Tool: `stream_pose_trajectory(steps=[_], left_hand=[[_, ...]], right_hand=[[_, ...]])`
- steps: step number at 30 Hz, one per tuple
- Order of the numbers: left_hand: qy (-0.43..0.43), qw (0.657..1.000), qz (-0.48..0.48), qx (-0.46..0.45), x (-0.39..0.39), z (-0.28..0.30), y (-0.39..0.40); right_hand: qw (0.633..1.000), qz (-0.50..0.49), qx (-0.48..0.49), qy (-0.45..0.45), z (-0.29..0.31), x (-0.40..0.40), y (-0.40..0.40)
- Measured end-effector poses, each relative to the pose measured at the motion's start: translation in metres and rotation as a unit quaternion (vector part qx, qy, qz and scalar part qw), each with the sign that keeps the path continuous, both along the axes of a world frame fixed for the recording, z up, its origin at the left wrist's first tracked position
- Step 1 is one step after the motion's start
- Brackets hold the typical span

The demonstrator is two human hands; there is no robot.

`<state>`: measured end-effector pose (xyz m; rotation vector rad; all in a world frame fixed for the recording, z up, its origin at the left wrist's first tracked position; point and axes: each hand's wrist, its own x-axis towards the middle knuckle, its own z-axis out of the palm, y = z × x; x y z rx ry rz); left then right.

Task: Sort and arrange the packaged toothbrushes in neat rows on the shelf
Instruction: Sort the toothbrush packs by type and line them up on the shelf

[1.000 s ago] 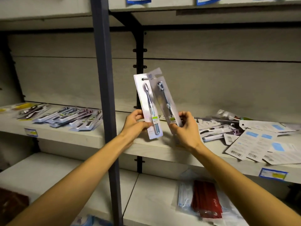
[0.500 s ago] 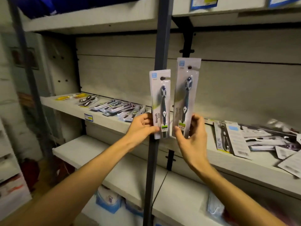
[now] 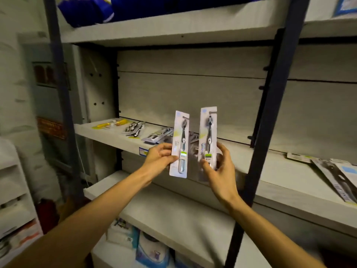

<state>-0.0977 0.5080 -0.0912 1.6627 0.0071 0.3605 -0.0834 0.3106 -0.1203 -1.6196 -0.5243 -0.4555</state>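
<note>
The left hand [image 3: 158,160] pinches one toothbrush pack [image 3: 179,144] and the right hand [image 3: 217,167] pinches another pack [image 3: 208,138], both upright before the shelf [image 3: 270,171]. The step seems to be carrying; next, each pack should be laid beside the row [image 3: 158,135] on the shelf.

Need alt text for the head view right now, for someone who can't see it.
Two hands hold up packaged toothbrushes, upright and side by side: left hand grips one pack, right hand the other pack. Behind them, a middle shelf carries rows of toothbrush packs lying flat.
</note>
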Motion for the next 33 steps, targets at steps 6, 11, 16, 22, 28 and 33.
stream_pose_trajectory(steps=[6, 11, 16, 22, 28, 33], left_hand=[[-0.013, 0.999, 0.047, -0.024, 0.027, 0.004, 0.071], [0.024, 0.995, 0.095, -0.023, 0.07, 0.009, 0.119], [0.053, 0.991, 0.097, 0.073, 0.123, 0.021, 0.157], [0.062, 0.969, 0.067, 0.228, 0.183, 0.021, 0.177], [0.06, 0.898, -0.003, 0.436, 0.226, 0.044, 0.203], [0.05, 0.859, -0.004, 0.509, 0.247, 0.04, 0.211]], right_hand=[[0.997, -0.066, -0.007, 0.041, 0.009, 0.028, 0.053], [0.985, -0.1, -0.1, 0.095, 0.039, 0.067, 0.083], [0.976, -0.068, -0.157, 0.135, 0.071, 0.115, 0.106], [0.952, 0.004, -0.248, 0.178, 0.081, 0.165, 0.148], [0.918, 0.023, -0.367, 0.148, 0.106, 0.223, 0.177], [0.89, 0.052, -0.419, 0.171, 0.085, 0.247, 0.196]])
